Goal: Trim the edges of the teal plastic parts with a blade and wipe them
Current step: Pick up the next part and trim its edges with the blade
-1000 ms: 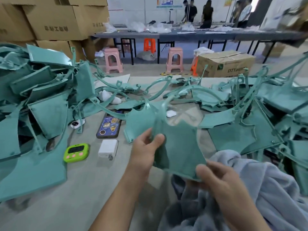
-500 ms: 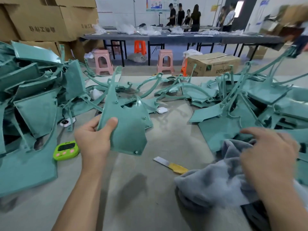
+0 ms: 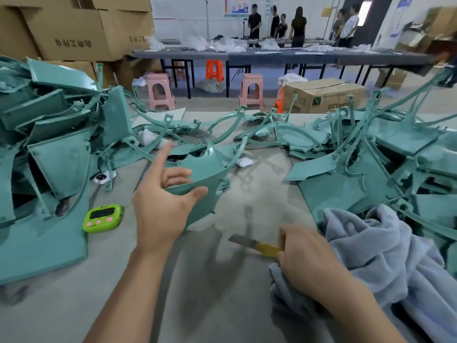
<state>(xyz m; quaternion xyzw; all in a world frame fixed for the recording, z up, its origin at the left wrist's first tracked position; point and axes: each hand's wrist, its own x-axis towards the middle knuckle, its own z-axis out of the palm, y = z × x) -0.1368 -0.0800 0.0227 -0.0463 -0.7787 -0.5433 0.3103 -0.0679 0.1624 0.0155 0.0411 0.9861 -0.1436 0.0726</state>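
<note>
With the left hand (image 3: 162,206) pinching the teal part (image 3: 197,169) between thumb and curled fingers just above the table (image 3: 217,288), the yellow-handled blade (image 3: 254,245) now has the right hand (image 3: 304,253) at its handle, grip unclear, off the grey cloth (image 3: 371,243), so trimming seems next.

A lime-green timer (image 3: 102,218) sits on the grey table (image 3: 123,293) at near left, with a small white device (image 3: 103,176) just beyond it. Farther off are two pink stools (image 3: 160,91), an orange stool (image 3: 214,70), stacked cardboard boxes (image 3: 74,30) at far left, and people (image 3: 298,26) behind a long dark table (image 3: 272,56).
</note>
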